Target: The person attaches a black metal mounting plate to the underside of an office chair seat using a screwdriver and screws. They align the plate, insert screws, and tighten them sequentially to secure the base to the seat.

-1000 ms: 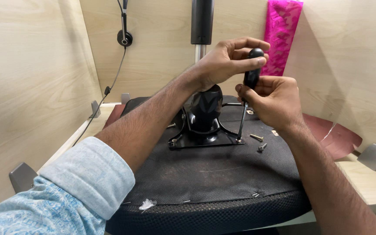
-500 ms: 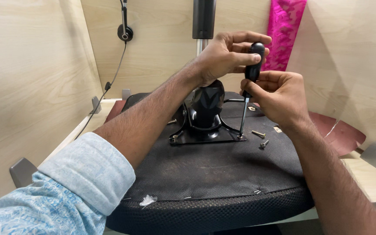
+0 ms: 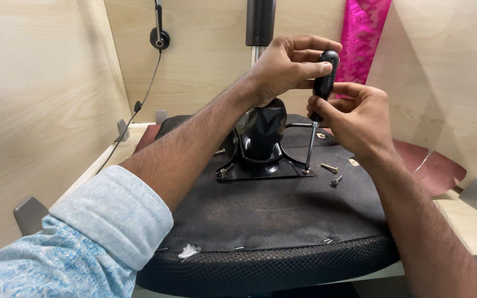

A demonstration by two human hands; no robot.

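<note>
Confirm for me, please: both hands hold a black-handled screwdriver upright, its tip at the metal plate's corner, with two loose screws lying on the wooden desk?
Not quite. In the head view the two loose screws lie on the black seat underside, not the wooden desk. The rest holds: left hand and right hand hold the screwdriver upright at the metal plate.

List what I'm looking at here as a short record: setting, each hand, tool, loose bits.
setting: upturned chair seat on a desk between wooden walls
left hand: grips the top of the screwdriver handle
right hand: holds the screwdriver lower down
screwdriver: upright, tip at a corner of the black plate
loose bits: two screws on the seat beside the plate
behind: pink cloth, hanging headset
</note>
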